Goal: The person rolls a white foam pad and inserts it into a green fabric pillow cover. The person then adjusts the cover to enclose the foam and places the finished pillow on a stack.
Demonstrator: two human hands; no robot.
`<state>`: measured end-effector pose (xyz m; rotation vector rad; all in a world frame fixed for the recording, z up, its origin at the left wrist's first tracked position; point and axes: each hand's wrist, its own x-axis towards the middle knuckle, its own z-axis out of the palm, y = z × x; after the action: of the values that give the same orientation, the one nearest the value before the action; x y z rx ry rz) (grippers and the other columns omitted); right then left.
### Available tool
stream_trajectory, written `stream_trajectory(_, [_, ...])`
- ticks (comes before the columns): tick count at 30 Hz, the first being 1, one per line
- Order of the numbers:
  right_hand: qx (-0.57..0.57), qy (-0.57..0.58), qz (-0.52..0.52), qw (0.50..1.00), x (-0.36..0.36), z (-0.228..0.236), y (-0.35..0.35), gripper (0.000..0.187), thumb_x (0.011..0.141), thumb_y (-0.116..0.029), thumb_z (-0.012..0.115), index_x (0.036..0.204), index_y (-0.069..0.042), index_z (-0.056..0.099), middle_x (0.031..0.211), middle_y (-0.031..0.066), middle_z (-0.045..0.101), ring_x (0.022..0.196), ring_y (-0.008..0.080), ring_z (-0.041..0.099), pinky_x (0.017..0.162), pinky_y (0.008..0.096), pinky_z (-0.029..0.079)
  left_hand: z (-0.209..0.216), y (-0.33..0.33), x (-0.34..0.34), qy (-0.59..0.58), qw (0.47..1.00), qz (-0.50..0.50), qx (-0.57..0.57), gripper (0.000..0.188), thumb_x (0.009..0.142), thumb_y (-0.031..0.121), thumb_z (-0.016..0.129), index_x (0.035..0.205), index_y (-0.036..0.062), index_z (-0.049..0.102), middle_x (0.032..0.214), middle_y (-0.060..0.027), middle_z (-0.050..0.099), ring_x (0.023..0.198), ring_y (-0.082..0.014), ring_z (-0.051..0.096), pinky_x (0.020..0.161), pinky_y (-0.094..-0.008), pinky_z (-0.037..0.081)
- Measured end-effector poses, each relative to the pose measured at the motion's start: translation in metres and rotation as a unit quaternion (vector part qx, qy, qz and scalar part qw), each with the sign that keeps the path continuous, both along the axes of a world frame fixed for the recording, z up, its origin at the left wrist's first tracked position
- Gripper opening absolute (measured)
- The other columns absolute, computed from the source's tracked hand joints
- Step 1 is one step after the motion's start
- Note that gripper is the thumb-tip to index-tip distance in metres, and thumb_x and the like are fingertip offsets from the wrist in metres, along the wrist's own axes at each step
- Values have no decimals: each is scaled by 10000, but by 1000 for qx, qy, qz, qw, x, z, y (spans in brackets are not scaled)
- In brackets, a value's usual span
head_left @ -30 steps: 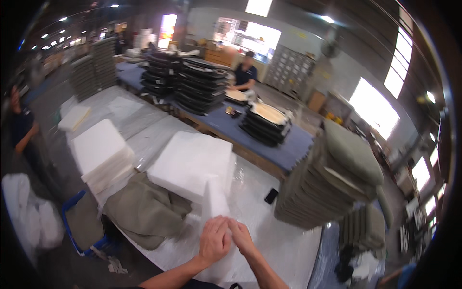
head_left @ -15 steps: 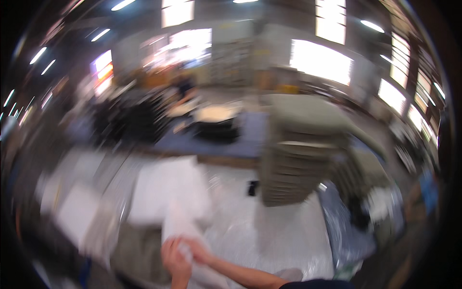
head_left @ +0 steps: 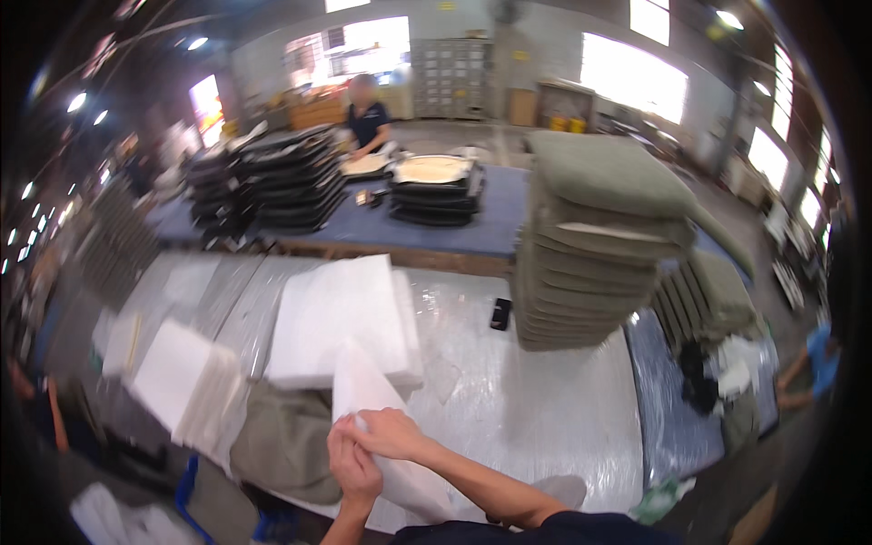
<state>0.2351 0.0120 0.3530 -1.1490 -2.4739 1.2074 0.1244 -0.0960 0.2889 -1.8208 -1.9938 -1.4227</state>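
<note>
Near the table's front edge, my left hand (head_left: pixel 354 465) and my right hand (head_left: pixel 397 433) are close together. Both are closed on a thin white sheet (head_left: pixel 361 377), possibly foam or fabric. One end of it narrows into my grip, and the rest hangs down beneath my right forearm. Just beyond lies a stack of white sheets (head_left: pixel 331 313), which the held sheet overlaps. An olive-green cushion (head_left: pixel 283 450) sits left of my hands, partly under that stack. My fingertips hide exactly how the sheet is pinched.
The table (head_left: pixel 472 427) is plastic-covered. A tall pile of olive cushions (head_left: pixel 590 263) stands at right, beside a black phone-like object (head_left: pixel 500 314). More white sheets (head_left: pixel 177 377) lie at left. Across a blue table (head_left: pixel 509 204) with dark stacked pads (head_left: pixel 291 182), a person (head_left: pixel 368 123) works.
The view has tilted down and steadied, so the scene sits higher and sharper. Both hands still grip the white sheet; my right hand has shifted slightly over the left.
</note>
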Motion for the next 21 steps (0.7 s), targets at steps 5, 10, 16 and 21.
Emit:
stream_trajectory(5, [-157, 294, -61, 941, -32, -85, -19, 475, 1117, -383, 481, 1175, 12, 739, 1064, 154, 768, 1000, 243, 711, 915, 356, 543, 5, -6, 2, -32, 999, 30, 29, 403, 990, 126, 464, 1242, -134, 641, 1304, -334, 620, 1245, -494, 579, 1105, -523, 444])
stream_trajectory(10, [-314, 440, -94, 836, -53, -108, -41, 379, 1113, -295, 535, 1240, 25, 694, 1204, 72, 706, 1072, 139, 633, 948, 318, 521, -3, -19, -15, -22, 996, 80, 27, 366, 909, 91, 529, 1188, -95, 675, 1254, -258, 672, 1212, -463, 612, 1088, -523, 471])
stream_trajectory(16, [-483, 461, -134, 732, -67, -114, -35, 323, 1105, -303, 542, 1185, -19, 674, 1100, 114, 718, 1062, 203, 675, 931, 371, 551, -1, -20, -26, -27, 995, 97, 26, 325, 887, 86, 571, 1164, -6, 715, 1208, -195, 691, 1179, -403, 630, 1052, -476, 505])
stream_trajectory(21, [-583, 502, -161, 618, -83, -147, -28, 369, 1088, -361, 558, 1234, -36, 652, 1161, 109, 720, 1088, 242, 688, 955, 407, 554, 2, -19, -37, -15, 995, 98, 23, 312, 901, 56, 554, 1163, -6, 711, 1211, -202, 689, 1176, -414, 631, 1049, -480, 499])
